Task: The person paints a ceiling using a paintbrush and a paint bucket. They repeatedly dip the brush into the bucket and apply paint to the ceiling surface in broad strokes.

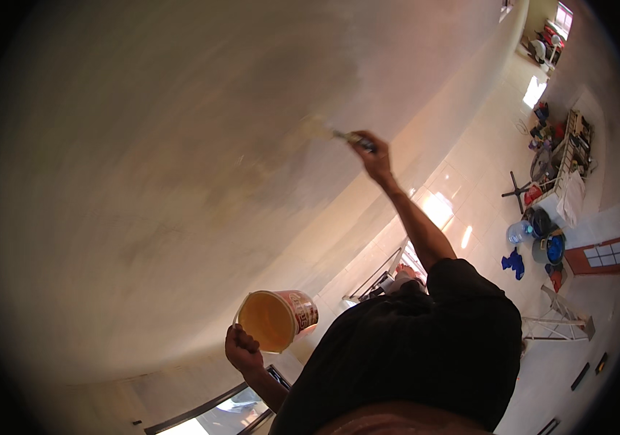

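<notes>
My right hand (374, 156) is raised with the arm stretched out, its fingers closed round the handle of a paintbrush (353, 138). The bristle end of the brush is at the wall (179, 181), next to a pale yellowish patch; bristle detail is blurred. Lower and to the left, my left hand (243, 349) grips a plastic bucket (305, 310) at its rim or bail; I cannot tell which. The bucket is tilted with its mouth toward the wall, and its inside looks yellow-orange. How much it holds is unclear.
Below me is a metal frame (389, 272) beside a foot. Pale tiles (462, 174) cover the floor. On the right are a cluttered rack (567, 148), a water jug (519, 232), a tub (548, 248), blue cloth (513, 263) and a metal stand (556, 326). A window (230, 413) sits lower left.
</notes>
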A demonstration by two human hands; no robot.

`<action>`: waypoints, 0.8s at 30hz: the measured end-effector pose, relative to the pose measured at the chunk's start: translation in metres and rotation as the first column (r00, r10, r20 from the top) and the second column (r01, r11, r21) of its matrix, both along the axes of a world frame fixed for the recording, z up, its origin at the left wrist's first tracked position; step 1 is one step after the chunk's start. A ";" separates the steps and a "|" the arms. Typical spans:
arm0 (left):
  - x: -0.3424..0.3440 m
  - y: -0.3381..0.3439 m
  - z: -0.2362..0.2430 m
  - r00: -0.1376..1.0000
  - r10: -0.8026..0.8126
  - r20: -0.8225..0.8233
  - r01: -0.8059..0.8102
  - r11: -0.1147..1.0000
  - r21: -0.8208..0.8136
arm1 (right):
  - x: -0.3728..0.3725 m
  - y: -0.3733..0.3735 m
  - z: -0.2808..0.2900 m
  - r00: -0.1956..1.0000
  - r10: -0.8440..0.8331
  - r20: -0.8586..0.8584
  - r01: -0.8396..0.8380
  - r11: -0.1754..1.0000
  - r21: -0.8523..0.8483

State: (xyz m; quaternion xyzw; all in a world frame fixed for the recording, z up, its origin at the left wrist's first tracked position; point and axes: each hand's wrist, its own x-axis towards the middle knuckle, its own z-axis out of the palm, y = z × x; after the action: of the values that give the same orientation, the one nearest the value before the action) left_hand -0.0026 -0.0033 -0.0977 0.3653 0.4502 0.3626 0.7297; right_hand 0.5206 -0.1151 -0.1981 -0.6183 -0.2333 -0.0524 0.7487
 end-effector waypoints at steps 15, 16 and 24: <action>0.006 0.001 0.008 0.999 0.019 0.041 -0.018 1.000 -0.021 | -0.182 0.104 0.063 0.938 -0.161 0.308 0.199 0.975 -0.097; 0.006 0.001 0.011 0.999 0.022 0.029 -0.022 1.000 -0.022 | -0.206 0.109 0.068 0.937 -0.066 0.343 0.097 0.993 -0.074; 0.010 -0.005 0.019 0.998 0.067 -0.010 -0.067 0.998 -0.002 | -0.168 0.108 0.066 0.826 0.390 0.408 -0.303 0.916 -0.263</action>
State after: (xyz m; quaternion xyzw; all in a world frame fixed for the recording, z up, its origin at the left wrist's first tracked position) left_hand 0.0076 -0.0083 -0.0789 0.3509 0.4665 0.3844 0.7152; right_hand 0.3530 -0.0067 -0.1320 -0.6032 -0.5134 -0.0351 0.6093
